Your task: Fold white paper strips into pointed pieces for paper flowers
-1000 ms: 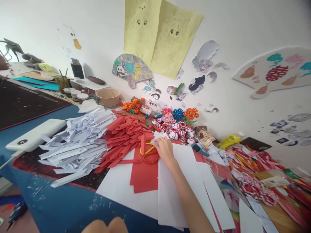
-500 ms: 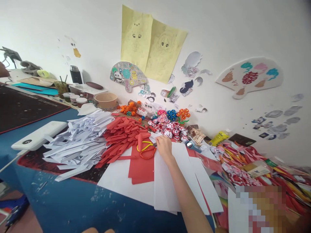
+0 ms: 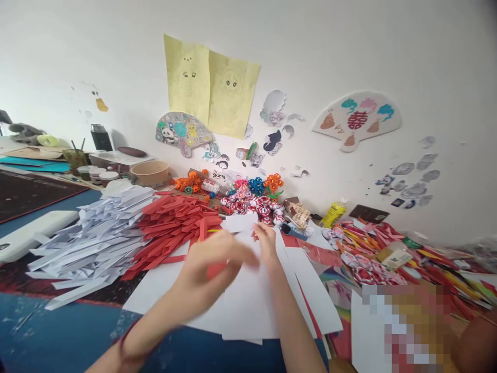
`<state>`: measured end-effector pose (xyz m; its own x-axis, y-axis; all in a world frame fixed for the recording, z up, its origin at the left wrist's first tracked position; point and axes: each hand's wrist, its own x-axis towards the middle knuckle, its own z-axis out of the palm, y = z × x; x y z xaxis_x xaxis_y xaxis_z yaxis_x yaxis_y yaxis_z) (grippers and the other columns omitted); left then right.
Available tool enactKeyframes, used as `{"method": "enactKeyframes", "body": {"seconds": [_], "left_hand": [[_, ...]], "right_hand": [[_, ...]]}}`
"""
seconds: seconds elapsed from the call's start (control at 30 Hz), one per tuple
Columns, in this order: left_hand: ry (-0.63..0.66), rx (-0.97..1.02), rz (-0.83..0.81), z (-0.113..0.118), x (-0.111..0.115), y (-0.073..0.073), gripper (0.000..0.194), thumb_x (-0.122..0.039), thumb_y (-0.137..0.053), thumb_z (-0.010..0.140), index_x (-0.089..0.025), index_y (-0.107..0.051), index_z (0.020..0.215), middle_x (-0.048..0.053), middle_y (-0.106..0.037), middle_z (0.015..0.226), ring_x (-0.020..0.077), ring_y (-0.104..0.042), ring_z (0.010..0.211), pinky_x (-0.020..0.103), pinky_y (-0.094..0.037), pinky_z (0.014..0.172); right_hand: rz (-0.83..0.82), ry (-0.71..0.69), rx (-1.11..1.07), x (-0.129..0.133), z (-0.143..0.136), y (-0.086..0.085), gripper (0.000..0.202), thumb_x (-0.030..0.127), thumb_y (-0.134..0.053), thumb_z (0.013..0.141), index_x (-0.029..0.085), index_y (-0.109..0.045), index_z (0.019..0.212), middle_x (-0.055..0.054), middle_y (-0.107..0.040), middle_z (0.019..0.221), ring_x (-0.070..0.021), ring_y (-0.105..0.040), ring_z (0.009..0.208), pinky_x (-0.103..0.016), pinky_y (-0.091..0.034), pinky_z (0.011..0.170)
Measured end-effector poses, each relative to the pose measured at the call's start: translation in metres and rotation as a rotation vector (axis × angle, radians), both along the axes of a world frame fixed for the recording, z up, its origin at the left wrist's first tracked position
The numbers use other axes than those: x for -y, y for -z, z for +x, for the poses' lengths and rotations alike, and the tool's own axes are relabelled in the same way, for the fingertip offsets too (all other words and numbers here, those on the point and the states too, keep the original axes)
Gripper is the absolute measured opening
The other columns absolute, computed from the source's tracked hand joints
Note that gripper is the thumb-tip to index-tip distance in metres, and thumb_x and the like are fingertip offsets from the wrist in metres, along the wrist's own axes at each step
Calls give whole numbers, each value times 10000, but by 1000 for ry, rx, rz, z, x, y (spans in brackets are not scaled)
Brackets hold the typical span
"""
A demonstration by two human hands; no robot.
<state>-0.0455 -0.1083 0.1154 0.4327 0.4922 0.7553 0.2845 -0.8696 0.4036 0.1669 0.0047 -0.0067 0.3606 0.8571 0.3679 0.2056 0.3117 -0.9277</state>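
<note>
head: left fingers (image 3: pixel 237 250) blurred, right fingers (image 3: pixel 261 233) beside one white slip (image 3: pixel 238 223); both grips unclear.

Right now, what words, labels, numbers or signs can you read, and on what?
"囍", in red: white fan.
Too small or blurred to read: print on the white-and-clear packet, brown packet and yellow bottle.
No number legible.

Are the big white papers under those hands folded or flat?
Flat: the white sheets lie spread out, smooth, with no fold showing.
</note>
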Motion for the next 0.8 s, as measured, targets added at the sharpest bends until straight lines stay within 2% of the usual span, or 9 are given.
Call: {"method": "enactKeyframes", "body": {"seconds": [0.07,0.13,0.2,0.27,0.37,0.5,0.63,0.73,0.8], "left_hand": [[-138,-71,-55,26,-38,15,254,-191,-483,896,-249,-615,1105,56,-637,1170,227,-554,1046,394,-421,894],[-305,-129,-136,50,-77,34,387,-256,-574,842,-225,-543,1227,80,-573,1274,268,-497,1130,411,-384,917],[-328,-172,-214,65,-107,51,364,-299,-584,840,-235,-559,1197,57,-626,1185,245,-533,1058,391,-375,894],[-383,-180,-221,71,-123,65,258,-317,-558,859,-255,-611,1104,30,-673,1064,235,-545,1008,395,-348,888],[-428,-147,-254,70,-127,80,174,-353,-566,852,-243,-659,950,13,-691,936,218,-558,927,360,-349,841],[-355,-96,-313,66,-122,92,225,-344,-495,892,-189,-621,787,16,-671,789,162,-584,755,262,-380,699],[-428,-100,-286,64,-120,96,238,-316,-410,939,-183,-595,1008,30,-684,779,160,-621,684,239,-378,615],[-518,-184,-179,64,-118,98,294,-266,-387,951,-195,-561,1177,49,-707,825,187,-657,734,246,-405,619],[-528,-246,-79,64,-118,100,342,-220,-379,948,-203,-535,1252,70,-716,922,200,-668,809,257,-436,651]], "right_hand": [[4,-45,-88,4,1,-2,429,555,-601,738,134,-643,810,2,-554,584,-112,-501,529,-226,-398,489],[12,-66,-152,7,1,-6,416,546,-622,729,139,-643,815,14,-540,567,-105,-485,515,-222,-379,481],[20,-76,-190,8,1,-9,408,529,-656,706,134,-650,805,16,-535,565,-103,-481,510,-223,-368,476],[26,-72,-214,8,2,-10,400,510,-686,683,128,-657,798,16,-536,572,-108,-489,517,-225,-369,475],[25,-45,-233,5,2,-8,386,467,-726,659,121,-671,823,24,-528,570,-112,-495,528,-227,-375,484],[21,-42,-244,3,2,-5,335,425,-739,666,127,-681,805,15,-567,628,-105,-510,573,-230,-422,558],[0,-84,-221,4,-1,-1,315,446,-719,691,135,-664,675,0,-592,601,-131,-567,603,-251,-470,611],[-8,-108,-204,5,-6,1,354,485,-697,708,131,-692,714,-43,-660,650,-175,-622,625,-303,-518,652],[-13,-113,-197,6,-10,1,389,515,-680,717,127,-702,716,-67,-683,671,-190,-634,593,-329,-537,628]]}}
